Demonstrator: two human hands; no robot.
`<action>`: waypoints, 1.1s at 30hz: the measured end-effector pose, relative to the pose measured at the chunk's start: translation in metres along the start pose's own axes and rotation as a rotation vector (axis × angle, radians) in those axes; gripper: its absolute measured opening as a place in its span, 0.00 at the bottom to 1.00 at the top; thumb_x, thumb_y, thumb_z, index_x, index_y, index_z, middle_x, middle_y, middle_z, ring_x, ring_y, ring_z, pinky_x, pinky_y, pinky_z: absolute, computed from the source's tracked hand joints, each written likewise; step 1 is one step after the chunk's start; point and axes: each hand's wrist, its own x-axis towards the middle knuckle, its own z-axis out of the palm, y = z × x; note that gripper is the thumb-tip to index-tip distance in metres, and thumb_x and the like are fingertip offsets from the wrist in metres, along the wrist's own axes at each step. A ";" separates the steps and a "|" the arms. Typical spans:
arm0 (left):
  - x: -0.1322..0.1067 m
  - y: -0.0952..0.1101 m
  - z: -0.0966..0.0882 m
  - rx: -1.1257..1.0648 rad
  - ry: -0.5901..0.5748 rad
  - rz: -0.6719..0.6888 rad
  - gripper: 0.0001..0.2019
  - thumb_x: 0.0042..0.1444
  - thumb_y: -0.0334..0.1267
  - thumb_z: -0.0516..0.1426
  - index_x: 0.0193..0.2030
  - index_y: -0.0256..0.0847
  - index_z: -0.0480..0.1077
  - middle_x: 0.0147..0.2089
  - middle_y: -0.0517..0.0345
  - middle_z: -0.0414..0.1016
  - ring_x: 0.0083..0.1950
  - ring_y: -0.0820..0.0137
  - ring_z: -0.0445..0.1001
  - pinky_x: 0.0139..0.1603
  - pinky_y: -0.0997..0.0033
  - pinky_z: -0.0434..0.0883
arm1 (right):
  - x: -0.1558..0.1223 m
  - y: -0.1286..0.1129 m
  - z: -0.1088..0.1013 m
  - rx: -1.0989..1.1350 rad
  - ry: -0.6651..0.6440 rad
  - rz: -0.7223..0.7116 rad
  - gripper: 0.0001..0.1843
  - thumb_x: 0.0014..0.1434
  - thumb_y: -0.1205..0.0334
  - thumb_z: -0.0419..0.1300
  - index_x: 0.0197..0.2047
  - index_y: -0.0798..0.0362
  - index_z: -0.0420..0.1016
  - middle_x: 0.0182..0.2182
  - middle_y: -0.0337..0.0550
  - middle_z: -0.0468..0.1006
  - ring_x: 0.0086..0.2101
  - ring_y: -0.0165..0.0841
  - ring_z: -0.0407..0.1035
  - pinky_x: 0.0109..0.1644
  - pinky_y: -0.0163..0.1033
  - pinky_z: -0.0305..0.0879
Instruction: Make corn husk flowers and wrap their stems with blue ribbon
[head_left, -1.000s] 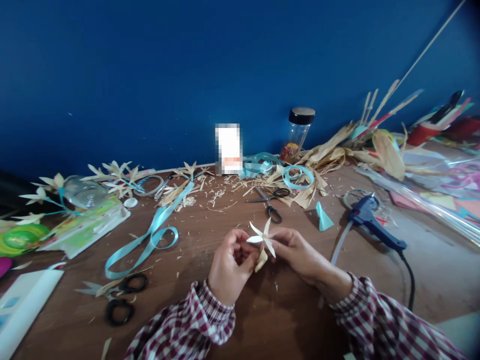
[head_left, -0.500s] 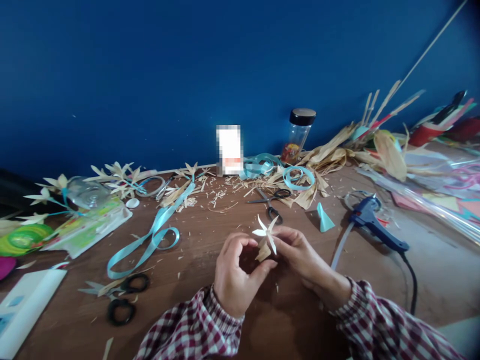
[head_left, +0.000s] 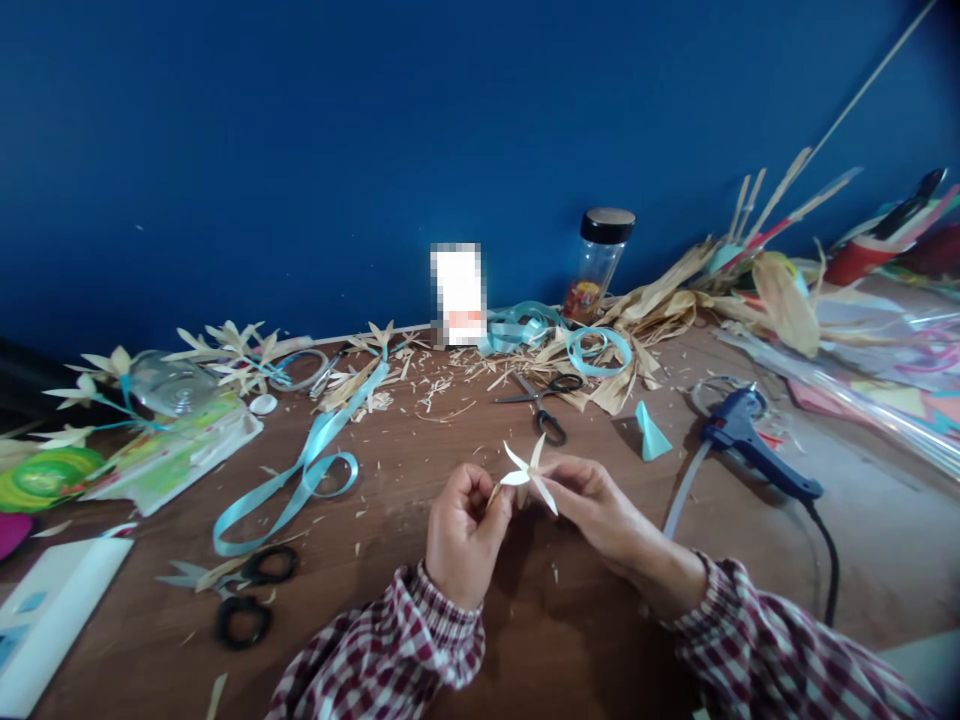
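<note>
A pale, star-shaped corn husk flower [head_left: 534, 470] with narrow pointed petals sits between my two hands, above the table. My right hand [head_left: 600, 505] is closed in a pinch at the flower's base, which its fingers hide. My left hand [head_left: 466, 535] is closed too, thumb against curled fingers, on a tan piece of corn husk [head_left: 493, 494] of which only a small edge shows. The left thumb tip lies right beside the flower's petals. Just beyond the hands, black-handled scissors [head_left: 551, 428] lie spread on the table.
A blue glue gun [head_left: 757, 450] with a cord and a folded turquoise paper piece [head_left: 652, 435] lie right. Turquoise ribbon [head_left: 322, 430] and a second pair of scissors [head_left: 241, 622] lie left. Husk scraps, a black-lidded jar [head_left: 596, 265] and finished-looking husk flowers [head_left: 240, 345] line the blue wall.
My left hand has closed from a loose curve onto the tan husk piece below the flower. The flower has turned slightly. My right hand keeps its pinch.
</note>
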 end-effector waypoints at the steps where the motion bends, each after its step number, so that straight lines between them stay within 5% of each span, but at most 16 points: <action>1: 0.001 0.000 0.001 -0.048 -0.011 -0.024 0.12 0.53 0.42 0.56 0.27 0.41 0.57 0.21 0.66 0.64 0.23 0.76 0.63 0.23 0.78 0.61 | 0.000 0.000 0.000 -0.006 -0.006 -0.001 0.13 0.49 0.53 0.65 0.25 0.56 0.75 0.21 0.37 0.71 0.23 0.24 0.60 0.27 0.32 0.54; 11: 0.001 0.000 0.007 -0.346 -0.061 -0.153 0.13 0.50 0.41 0.59 0.28 0.41 0.56 0.23 0.64 0.70 0.26 0.74 0.71 0.30 0.73 0.70 | 0.001 0.007 -0.003 0.007 0.012 0.019 0.12 0.49 0.55 0.65 0.31 0.55 0.72 0.22 0.36 0.73 0.22 0.25 0.63 0.25 0.31 0.55; 16: 0.001 0.000 0.005 -0.394 -0.110 -0.294 0.15 0.49 0.43 0.60 0.38 0.39 0.62 0.29 0.59 0.74 0.28 0.71 0.74 0.33 0.67 0.74 | 0.001 0.003 -0.002 0.116 -0.075 0.031 0.12 0.50 0.56 0.65 0.28 0.55 0.71 0.22 0.37 0.74 0.25 0.27 0.67 0.31 0.33 0.60; 22: 0.004 0.000 0.002 -0.199 -0.127 -0.151 0.11 0.50 0.43 0.59 0.31 0.36 0.67 0.25 0.60 0.70 0.27 0.75 0.68 0.32 0.72 0.70 | 0.000 0.003 -0.007 0.095 -0.118 0.041 0.11 0.50 0.57 0.66 0.29 0.56 0.74 0.25 0.39 0.76 0.28 0.27 0.68 0.36 0.34 0.62; 28: 0.002 0.009 0.002 -0.353 -0.184 -0.347 0.16 0.45 0.45 0.62 0.26 0.38 0.61 0.25 0.61 0.71 0.26 0.74 0.71 0.31 0.70 0.73 | -0.001 -0.001 -0.006 0.125 -0.154 0.092 0.15 0.49 0.51 0.65 0.28 0.56 0.73 0.23 0.39 0.74 0.26 0.30 0.68 0.34 0.37 0.64; 33: 0.004 0.009 0.000 -0.412 -0.263 -0.374 0.16 0.45 0.45 0.63 0.26 0.37 0.62 0.24 0.62 0.71 0.24 0.77 0.71 0.30 0.73 0.73 | 0.001 0.003 -0.011 0.101 -0.190 0.101 0.15 0.50 0.51 0.64 0.29 0.56 0.73 0.25 0.39 0.74 0.27 0.29 0.67 0.34 0.35 0.64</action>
